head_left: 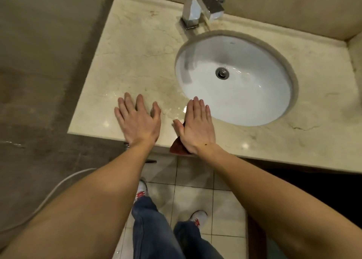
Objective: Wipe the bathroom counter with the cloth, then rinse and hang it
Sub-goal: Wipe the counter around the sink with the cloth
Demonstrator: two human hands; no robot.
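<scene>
Marble tabletop carries both hands near its front edge. Left hand lies flat, fingers spread, on nothing. Right hand presses flat, fingers together, on the red cloth, just beside the white sink; a cloth corner overhangs the edge.

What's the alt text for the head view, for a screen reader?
Right hand presses a dark red cloth flat on the beige counter at its front edge, beside the white sink. Left hand rests open on the counter; faucet behind.
</scene>
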